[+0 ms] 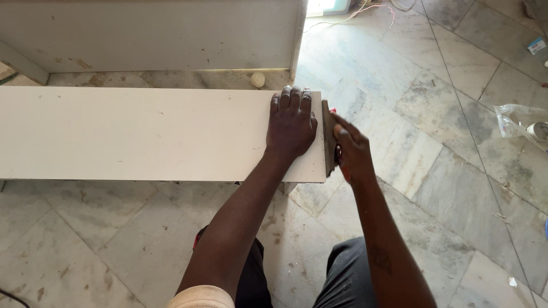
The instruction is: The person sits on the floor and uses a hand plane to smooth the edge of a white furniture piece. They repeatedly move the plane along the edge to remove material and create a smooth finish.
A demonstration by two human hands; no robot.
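- Pressing flat on a long white board (142, 134), the left hand (291, 125) lies palm down with its fingers spread, close to the board's right end; it grips nothing.
- The board runs from the left edge of the view to just right of this hand, raised a little above the marble tile floor (456, 114).
- The right hand (353, 153) is closed around a flat dark scraper (329, 140), with a bit of red handle showing under the fingers.
- The scraper blade stands on edge against the right end of the board, touching it along most of that end.
- Behind the board, a larger white panel (148, 34) stands upright, and a small pale round lump (258, 79) lies on the floor at its foot.
- Thin wires (354, 14) trail over the tiles at the top of the view.
- A clear plastic bag (522, 122) lies well apart at the right.
- The person's knees in dark trousers (342, 279) show at the bottom.
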